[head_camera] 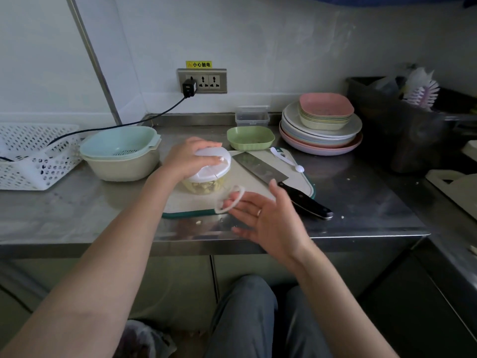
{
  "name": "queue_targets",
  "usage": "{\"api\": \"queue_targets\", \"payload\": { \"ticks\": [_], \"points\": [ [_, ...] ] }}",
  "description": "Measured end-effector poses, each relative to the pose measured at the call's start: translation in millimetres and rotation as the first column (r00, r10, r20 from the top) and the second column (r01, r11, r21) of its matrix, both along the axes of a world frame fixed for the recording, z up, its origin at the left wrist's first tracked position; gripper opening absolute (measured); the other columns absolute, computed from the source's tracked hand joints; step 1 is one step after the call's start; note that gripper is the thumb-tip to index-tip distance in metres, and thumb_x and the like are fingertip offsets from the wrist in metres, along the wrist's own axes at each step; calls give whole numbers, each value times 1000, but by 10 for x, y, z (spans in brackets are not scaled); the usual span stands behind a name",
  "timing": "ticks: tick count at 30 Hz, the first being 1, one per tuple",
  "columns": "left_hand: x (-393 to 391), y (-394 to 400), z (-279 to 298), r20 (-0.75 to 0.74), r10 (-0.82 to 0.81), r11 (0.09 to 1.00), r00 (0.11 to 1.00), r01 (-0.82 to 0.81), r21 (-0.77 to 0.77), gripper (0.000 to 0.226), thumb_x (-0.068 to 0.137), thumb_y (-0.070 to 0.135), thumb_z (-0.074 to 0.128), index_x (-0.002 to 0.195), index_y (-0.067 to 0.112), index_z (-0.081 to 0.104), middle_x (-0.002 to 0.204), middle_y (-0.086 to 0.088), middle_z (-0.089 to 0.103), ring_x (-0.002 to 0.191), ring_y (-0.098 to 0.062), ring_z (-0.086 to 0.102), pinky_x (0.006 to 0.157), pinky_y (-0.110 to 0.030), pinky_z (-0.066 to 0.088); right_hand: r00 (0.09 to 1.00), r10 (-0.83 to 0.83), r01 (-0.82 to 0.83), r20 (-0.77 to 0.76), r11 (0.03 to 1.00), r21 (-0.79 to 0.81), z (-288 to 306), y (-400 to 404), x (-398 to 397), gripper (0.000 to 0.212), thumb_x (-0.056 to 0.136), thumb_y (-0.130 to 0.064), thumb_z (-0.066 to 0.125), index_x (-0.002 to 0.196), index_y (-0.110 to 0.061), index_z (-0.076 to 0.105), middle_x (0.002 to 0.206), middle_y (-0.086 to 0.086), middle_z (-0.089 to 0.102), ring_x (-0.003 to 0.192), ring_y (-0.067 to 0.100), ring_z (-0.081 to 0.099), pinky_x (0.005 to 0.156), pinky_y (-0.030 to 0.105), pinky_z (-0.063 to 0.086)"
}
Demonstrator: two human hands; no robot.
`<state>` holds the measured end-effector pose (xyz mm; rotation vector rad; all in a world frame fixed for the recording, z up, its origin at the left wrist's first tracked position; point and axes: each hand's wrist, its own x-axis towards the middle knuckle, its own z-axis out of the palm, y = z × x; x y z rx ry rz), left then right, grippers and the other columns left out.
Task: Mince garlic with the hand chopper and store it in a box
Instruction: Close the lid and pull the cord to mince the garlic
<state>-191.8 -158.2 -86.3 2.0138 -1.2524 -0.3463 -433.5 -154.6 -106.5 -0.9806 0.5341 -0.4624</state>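
Hand chopper [206,171] stands upright on the cutting board [240,187], vertical axis, white lid up, clear cup below showing pale yellow garlic pieces [204,186]. Left hand [189,157] lies over the lid from 9 o'clock, palm down, fingers curled round the rim, thumb across the near side; it covers the lid's left half. Right hand [265,215] sits at 5 o'clock of the chopper, palm facing left, fingers extended toward 10 o'clock; a white pull ring [229,200] is hooked over the fingertips. The ring is motion-blurred and the cord to the lid is too faint to trace. Fingers look near straight, only slightly bent at the tips; actual grip on the ring cannot be resolved. Cleaver [273,180] lies flat on the board, blade toward 10 o'clock, black handle toward 4 o'clock, partly behind the right thumb. Green bowl [250,138] at 1 o'clock of the chopper; clear lidded box [251,117] behind it at the wall. White spoon [286,160] lies beside the blade.
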Motion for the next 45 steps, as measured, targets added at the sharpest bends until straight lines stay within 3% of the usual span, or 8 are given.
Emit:
{"api": "queue_targets", "payload": {
  "ticks": [6, 12, 18, 24, 30, 35, 41, 45],
  "points": [
    [14, -17, -15, 6, -10, 1000, 1000, 10, 1, 41, 77, 48, 73, 116, 48, 62, 123, 18, 45, 116, -6, 44, 92, -25, 31, 849, -512, 505, 132, 859, 85, -156, -135, -315, 61, 97, -32, 27, 44, -9, 46, 41, 8, 44, 42, 17, 44, 59, 31, 36],
    [17, 12, -6, -8, -17, 1000, 1000, 17, -1, 43, 77, 46, 73, 118, 48, 61, 124, 19, 41, 114, -3, 39, 92, -23, 27, 995, -70, 65, 70, 995, 73, -58, 1, 42, 64, 96, -51, 21, 98, -5, 65, 101, 14, 69, 93, 23, 63, 71, 33, 43],
    [30, -25, -3, -20, -13, 1000, 1000, 14, 17, 41, 76, 48, 73, 116, 50, 62, 127, 19, 43, 115, -5, 42, 91, -25, 30, 871, -445, 401, 207, 888, 225, -160, -131, -406, 60, 90, -35, 27, 39, -8, 42, 40, 8, 35, 42, 21, 34, 44, 22, 33],
    [37, -15, 0, -12, -16, 1000, 1000, 16, 8, 43, 74, 48, 75, 115, 50, 62, 135, 13, 45, 125, -10, 42, 97, -25, 30, 990, -82, 56, 118, 976, 211, -65, 17, -40, 60, 92, -56, 25, 104, -7, 59, 110, 14, 64, 105, 23, 58, 75, 35, 44],
    [51, -18, -11, -29, -7, 1000, 1000, 7, 19, 42, 74, 51, 74, 114, 53, 61, 134, 15, 44, 124, -9, 42, 95, -27, 31, 892, -427, 389, 146, 891, 234, -174, -5, -407, 54, 94, -37, 25, 54, -10, 50, 53, 8, 50, 48, 19, 48, 43, 19, 31],
    [22, -36, -10, -38, 14, 1000, 999, -14, 4, 42, 73, 48, 75, 113, 52, 62, 129, 16, 43, 125, -9, 42, 98, -25, 30, 981, -165, 137, 98, 960, 243, -92, 43, 37, 54, 94, -49, 27, 102, -8, 61, 103, 11, 66, 97, 21, 62, 72, 34, 45],
    [65, -21, -6, -40, -24, 999, 999, 25, 25, 42, 74, 49, 74, 115, 51, 62, 127, 18, 42, 118, -6, 41, 95, -26, 30, 888, -434, 398, 153, 892, 216, -178, -26, -393, 58, 94, -39, 23, 53, -9, 51, 51, 8, 49, 44, 18, 45, 35, 17, 28],
    [52, -27, 3, -20, -16, 1000, 1000, 16, 24, 44, 75, 48, 74, 118, 50, 60, 128, 16, 41, 119, -7, 41, 95, -24, 28, 955, -258, 223, 146, 950, 219, -152, -49, -264, 55, 92, -47, 26, 86, -7, 62, 82, 12, 66, 72, 21, 61, 49, 23, 35]
  ]
}}
